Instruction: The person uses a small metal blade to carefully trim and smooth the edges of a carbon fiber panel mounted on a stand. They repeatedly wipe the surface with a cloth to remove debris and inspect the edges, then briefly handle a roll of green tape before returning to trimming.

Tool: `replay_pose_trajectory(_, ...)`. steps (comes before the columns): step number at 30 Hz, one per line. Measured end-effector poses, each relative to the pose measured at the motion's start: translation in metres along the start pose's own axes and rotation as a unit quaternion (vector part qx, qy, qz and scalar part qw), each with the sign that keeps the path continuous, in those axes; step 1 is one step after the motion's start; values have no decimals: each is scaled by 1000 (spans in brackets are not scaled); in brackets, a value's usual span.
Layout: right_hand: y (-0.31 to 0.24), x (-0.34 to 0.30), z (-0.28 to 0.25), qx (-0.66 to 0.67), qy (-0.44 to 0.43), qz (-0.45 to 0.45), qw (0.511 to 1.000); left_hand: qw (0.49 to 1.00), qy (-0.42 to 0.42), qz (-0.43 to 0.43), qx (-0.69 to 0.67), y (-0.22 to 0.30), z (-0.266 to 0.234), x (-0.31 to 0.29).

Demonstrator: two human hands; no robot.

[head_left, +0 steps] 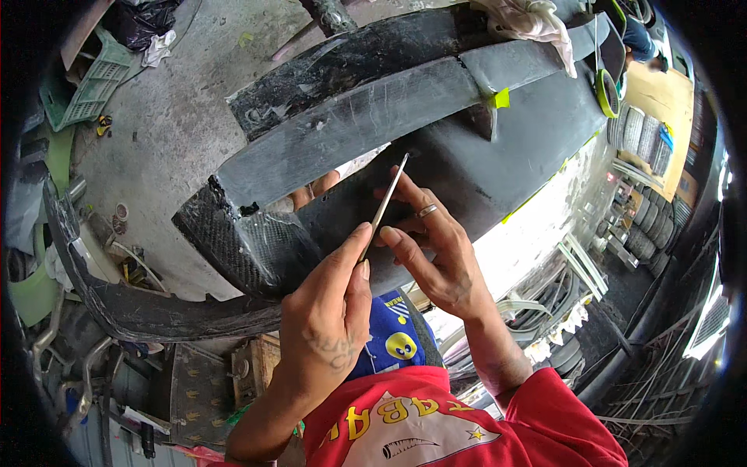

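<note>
My left hand [331, 307] is closed, thumb and fingers pinching the lower end of a slim, pale metal blade-like tool [387, 194] that points up and away. Beside its upper length is my right hand [436, 253], a ring on one finger. Its index finger reaches close to the tip and its thumb lies near the middle; the fingers are apart, and whether they touch the metal I cannot tell. Just beyond both hands stands a large dark car body panel [350, 117], dusty grey, with woven carbon showing at its left end. Yellow-green tape [502, 99] sticks to it.
A pale cloth [537, 23] and a tape roll [606, 92] rest on the panel's far right. A curved black strip [156, 321] crosses at left. Stacked tyres [644, 128] stand right, a green crate [89, 78] far left. Another person's arm [640, 39] shows at upper right.
</note>
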State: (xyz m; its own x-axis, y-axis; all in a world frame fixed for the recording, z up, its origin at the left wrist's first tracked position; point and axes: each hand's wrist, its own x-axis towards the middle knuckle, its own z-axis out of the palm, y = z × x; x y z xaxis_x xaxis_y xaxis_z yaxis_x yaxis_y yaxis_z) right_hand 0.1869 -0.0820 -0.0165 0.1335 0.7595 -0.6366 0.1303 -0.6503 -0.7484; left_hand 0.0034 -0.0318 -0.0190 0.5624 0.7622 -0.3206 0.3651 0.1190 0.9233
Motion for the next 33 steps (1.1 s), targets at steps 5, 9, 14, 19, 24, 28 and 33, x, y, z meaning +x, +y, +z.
replay_pose_trajectory(5, 4, 0, 1, -12, 4, -19, 1000, 1000, -8, -11, 11, 3, -3, 0)
replay_pose_trajectory(9, 6, 0, 1, -37, 7, -35, 999, 1000, -3, 4, 31, 2, -2, 1)
replay_pose_trajectory(14, 4, 1, 1, -23, 6, -30, 999, 997, -27, 0, 76, 11, -13, 7)
replay_pose_trajectory(19, 3, 2, 0, -7, 4, -27, 1000, 992, -57, 5, 110, 16, -23, 16)
replay_pose_trajectory(24, 7, 4, 0, -14, 5, -59, 998, 987, -85, 22, 137, 26, -35, 29)
replay_pose_trajectory(28, 5, 3, -1, 9, 2, -48, 999, 969, -132, 12, 207, 43, -42, 36)
replay_pose_trajectory(33, 6, 4, 1, -3, 19, -90, 996, 985, -99, 80, 116, 23, -50, 48)
